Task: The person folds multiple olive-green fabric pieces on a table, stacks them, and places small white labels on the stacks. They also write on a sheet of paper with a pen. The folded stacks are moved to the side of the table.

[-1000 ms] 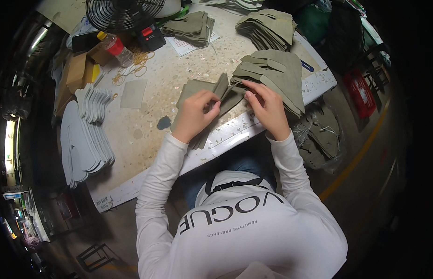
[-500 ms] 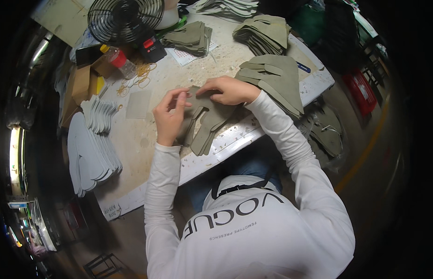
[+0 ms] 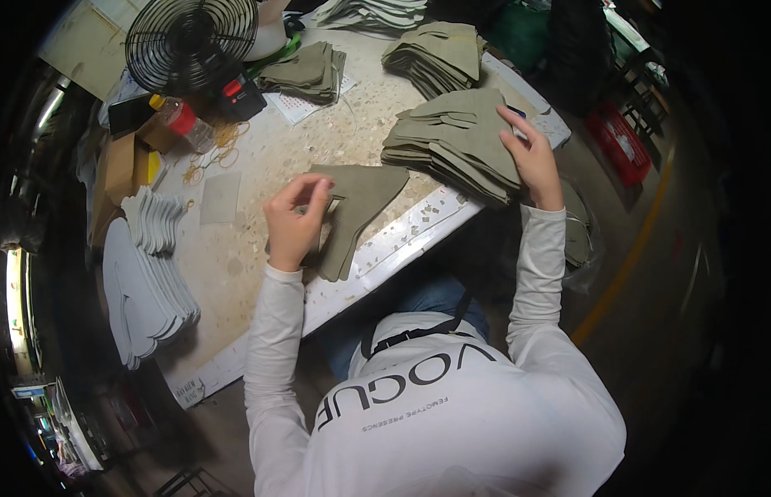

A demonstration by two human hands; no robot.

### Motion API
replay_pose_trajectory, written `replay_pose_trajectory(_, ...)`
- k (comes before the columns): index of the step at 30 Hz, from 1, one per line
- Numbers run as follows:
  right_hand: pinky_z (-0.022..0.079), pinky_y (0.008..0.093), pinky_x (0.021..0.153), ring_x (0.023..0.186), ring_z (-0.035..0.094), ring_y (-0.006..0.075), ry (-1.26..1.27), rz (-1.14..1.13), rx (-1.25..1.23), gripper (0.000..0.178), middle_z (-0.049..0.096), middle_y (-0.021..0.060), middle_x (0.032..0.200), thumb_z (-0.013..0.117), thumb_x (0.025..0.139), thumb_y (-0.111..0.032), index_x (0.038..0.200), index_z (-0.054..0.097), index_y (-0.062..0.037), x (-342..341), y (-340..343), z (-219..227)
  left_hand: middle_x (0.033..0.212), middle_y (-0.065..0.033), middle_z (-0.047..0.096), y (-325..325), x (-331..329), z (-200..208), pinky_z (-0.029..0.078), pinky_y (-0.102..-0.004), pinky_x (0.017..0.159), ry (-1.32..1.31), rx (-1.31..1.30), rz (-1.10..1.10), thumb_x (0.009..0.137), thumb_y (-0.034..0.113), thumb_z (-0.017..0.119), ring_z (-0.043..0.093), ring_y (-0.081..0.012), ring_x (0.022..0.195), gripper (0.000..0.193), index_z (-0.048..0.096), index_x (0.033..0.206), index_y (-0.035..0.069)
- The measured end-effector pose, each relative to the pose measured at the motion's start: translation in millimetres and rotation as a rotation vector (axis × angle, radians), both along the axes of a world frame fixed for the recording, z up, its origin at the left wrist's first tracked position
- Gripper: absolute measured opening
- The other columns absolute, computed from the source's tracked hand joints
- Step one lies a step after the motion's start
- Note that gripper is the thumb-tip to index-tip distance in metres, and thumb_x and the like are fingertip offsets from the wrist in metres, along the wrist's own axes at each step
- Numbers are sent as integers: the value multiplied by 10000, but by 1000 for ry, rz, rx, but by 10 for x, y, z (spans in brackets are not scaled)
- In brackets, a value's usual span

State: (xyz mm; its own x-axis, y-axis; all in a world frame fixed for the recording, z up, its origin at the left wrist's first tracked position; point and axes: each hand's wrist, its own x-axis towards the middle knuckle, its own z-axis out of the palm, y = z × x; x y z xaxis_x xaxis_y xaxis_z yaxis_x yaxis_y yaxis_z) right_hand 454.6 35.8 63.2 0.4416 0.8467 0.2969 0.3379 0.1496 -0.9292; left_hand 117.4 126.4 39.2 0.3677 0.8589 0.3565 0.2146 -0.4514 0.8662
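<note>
Olive-grey cut fabric piece, with a slot and long flaps, lies flat on the table before me. Over its left part is my left hand, fingers curled and thumb close to the fingertips; whatever may be between them is too small to make out. To the right stands a thick stack of like pieces. My right hand is at the right edge of that stack, thumb and forefinger apart, the fingertips at the top piece.
Farther back lie two more olive stacks. Light grey cut pieces fan out at the left. A black fan, a bottle, rubber bands and an opened carton stand or lie at the back left.
My right hand has left the fabric piece before me and moved right to the large stack. The left hand stays over the piece. The whole view has shifted slightly.
</note>
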Motion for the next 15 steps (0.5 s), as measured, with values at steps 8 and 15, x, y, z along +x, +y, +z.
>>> replay_pose_trajectory(8,433,164,668,695,518,12,247,8,-17,412,625,24,1145,660,883,-86,1286,596,-27,189,-78,-403,947,-101,662,-173,312,-145,532,-284,658,386,524,-163,795,71,717,664,-205,742,216,677,1007,58)
replay_pose_trajectory(15,469,210,612,740,563,84,-484,-446,51,395,631,44,1070,681,853,-102,1245,639,-114,54,-192,-165,956,-101,621,-134,299,-140,529,-386,728,295,198,-167,796,116,685,643,-299,848,249,642,1038,75)
